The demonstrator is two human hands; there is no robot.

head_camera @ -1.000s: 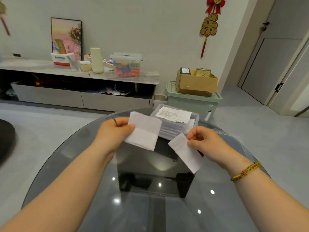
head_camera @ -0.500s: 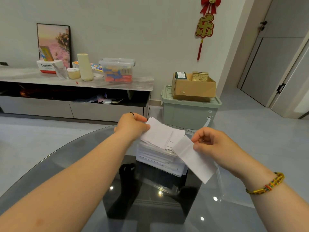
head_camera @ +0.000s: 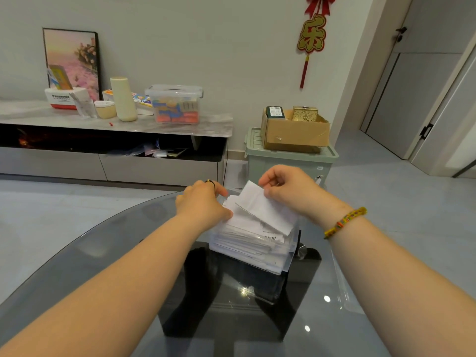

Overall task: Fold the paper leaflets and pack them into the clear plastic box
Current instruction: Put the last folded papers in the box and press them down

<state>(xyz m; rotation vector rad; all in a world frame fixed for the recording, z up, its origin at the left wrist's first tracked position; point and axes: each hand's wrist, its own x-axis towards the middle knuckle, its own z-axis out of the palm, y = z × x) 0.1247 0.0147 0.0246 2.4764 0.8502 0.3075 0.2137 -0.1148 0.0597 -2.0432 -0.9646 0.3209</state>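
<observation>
Centre frame, on the glass surface [head_camera: 103,253], the clear plastic box [head_camera: 286,256] sits crammed with folded leaflets [head_camera: 244,243]. The right hand [head_camera: 286,188] pinches a white leaflet [head_camera: 262,210] by its top edge, tilted over the box mouth and hiding it. The left hand [head_camera: 203,204] lies bent on the stack's left side; I cannot tell whether it grips paper. Just behind, a cardboard box [head_camera: 296,135] rests on a green bin [head_camera: 283,166].

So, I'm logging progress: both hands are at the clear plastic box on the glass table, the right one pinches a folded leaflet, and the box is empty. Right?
Not empty: the head view shows the clear plastic box stacked nearly full of leaflets. The rest stands: left hand and right hand are at it on the glass table, the right pinching a folded leaflet.
</observation>
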